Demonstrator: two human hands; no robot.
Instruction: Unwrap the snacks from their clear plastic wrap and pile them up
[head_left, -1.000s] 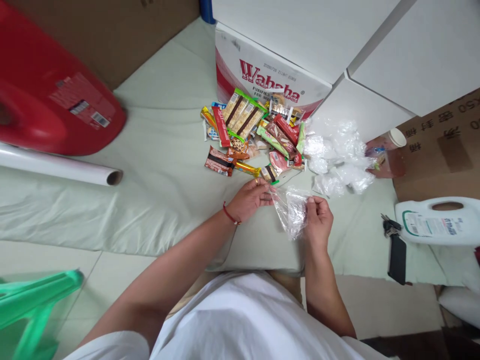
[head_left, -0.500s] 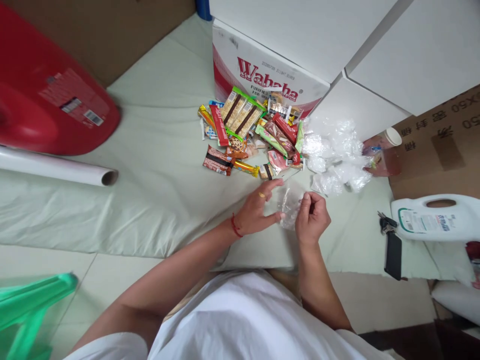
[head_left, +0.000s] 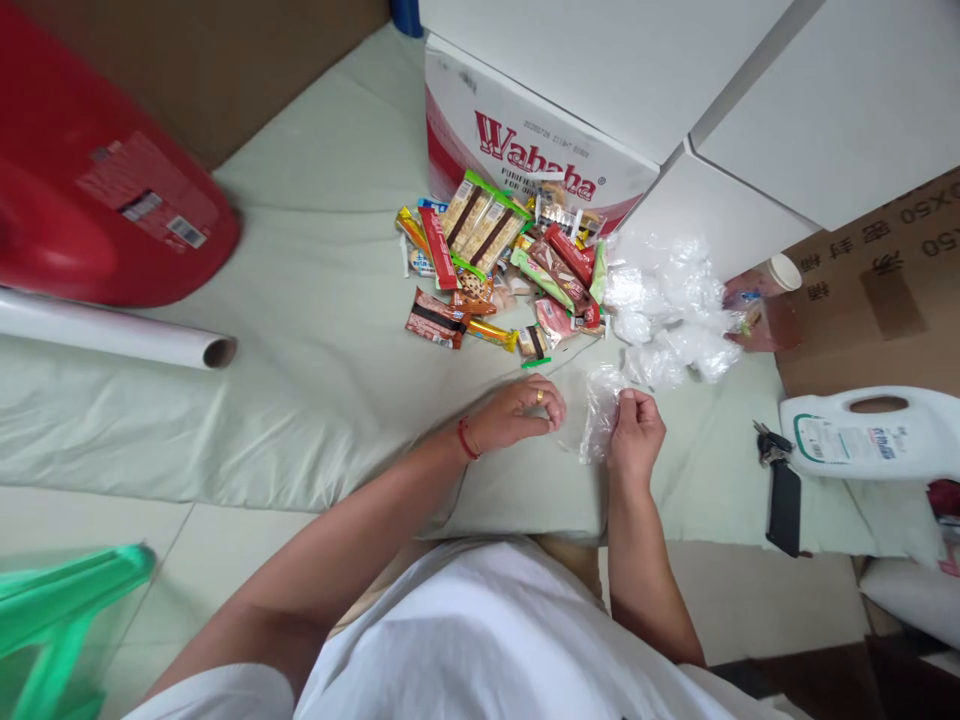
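Pale green cloth (head_left: 315, 410) covers the broad surface in front of the person, creased along its near side and hanging over the edge above light floor tiles (head_left: 240, 570). On the cloth, just beyond the hands, lies a loose heap of wrapped snacks (head_left: 484, 225), in red, yellow, brown and green-edged packets, against a white and red Wahaha carton (head_left: 540, 130). White panels (head_left: 555, 60) rise above that carton, and brown cardboard (head_left: 262, 70) stands at the upper left.

Between the two hands is a clear plastic bag (head_left: 600, 415), near the front of the heap. The right hand (head_left: 637, 435) pinches its right side between thumb and fingers. The left hand (head_left: 517, 412) has its fingers curled beside the bag's left side; whether they grip the film cannot be told.

Right of the snacks sits a pile of crumpled clear plastic (head_left: 667, 310), with a paper cup (head_left: 785, 272) near it, before a printed cardboard box (head_left: 892, 290). Further right lie a white handled jug (head_left: 877, 435), keys (head_left: 772, 445) and a flat black object (head_left: 784, 510). At the left are a big red jug (head_left: 112, 180) and a white tube (head_left: 105, 328); lower down, a green plastic frame (head_left: 75, 590) stands over the tiles.
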